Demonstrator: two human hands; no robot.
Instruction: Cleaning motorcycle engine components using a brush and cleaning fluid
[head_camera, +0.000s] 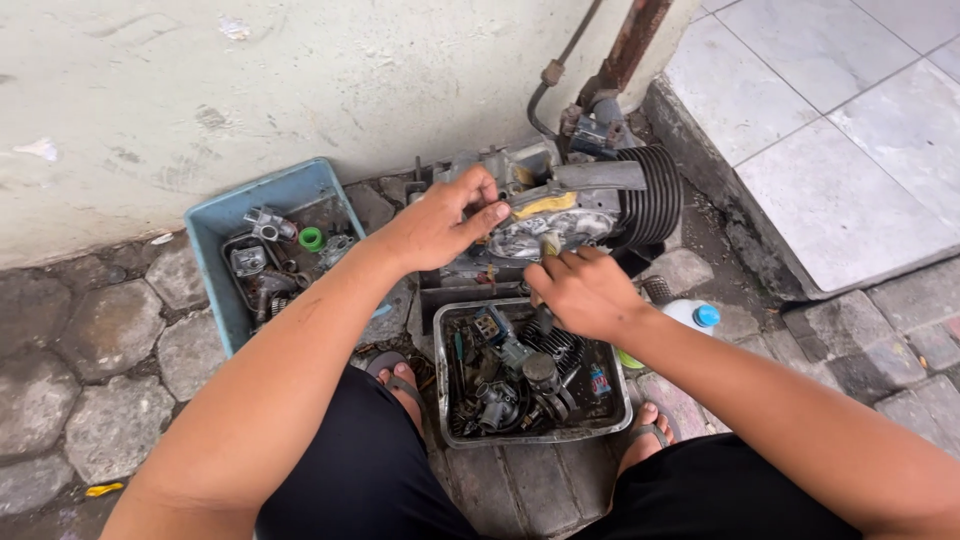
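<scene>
A greasy metal engine (590, 205) with black cooling fins lies on the paving against the wall. My left hand (440, 222) rests on its casing, fingers pinching a part near a yellow patch. My right hand (582, 290) is closed around the dark handle of a tool (543, 318) whose tip points up at the engine's silvery cover. Just below my hands sits a grey metal tray (612, 418) filled with several dirty engine parts.
A blue plastic bin (205, 260) with small parts and a green ring stands at the left by the wall. A white bottle with a blue cap (695, 316) lies at the right. My feet in sandals flank the tray. Raised white tiles lie to the right.
</scene>
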